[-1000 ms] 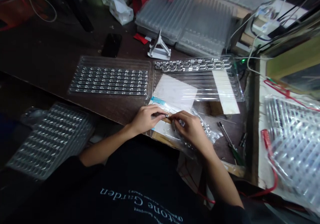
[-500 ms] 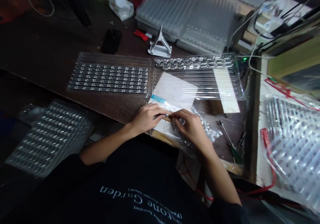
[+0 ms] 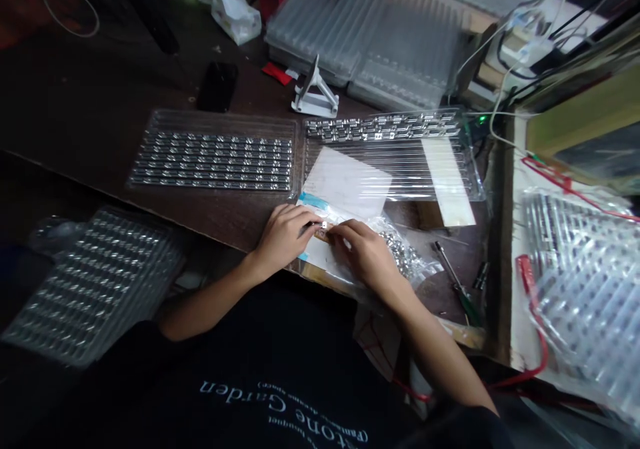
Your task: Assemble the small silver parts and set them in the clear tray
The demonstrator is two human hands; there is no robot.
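My left hand (image 3: 286,237) pinches a small circuit board with a shiny metal end (image 3: 324,225) between thumb and fingertips, just above the white board (image 3: 320,254) at the desk's front edge. Close by on the right, my right hand (image 3: 367,252) has its thumb and fingers drawn together near that metal end; what they hold, if anything, is too small to make out. Under the fingertips lies a small brown piece (image 3: 321,235). A clear plastic bag of shiny metal parts (image 3: 406,255) lies beside and partly behind my right hand.
A clear tray (image 3: 215,123) with rows of small boards lies left; another tray (image 3: 400,169) lies right, partly filled. Beyond stand a grey phone stand (image 3: 316,95), a black phone (image 3: 217,87) and stacked clear trays (image 3: 320,29). A green-handled screwdriver (image 3: 453,272) lies right.
My right hand has shifted slightly left, and more of the bagged metal parts shows. The small board's metal end now faces up more plainly. The whole view has moved a little.
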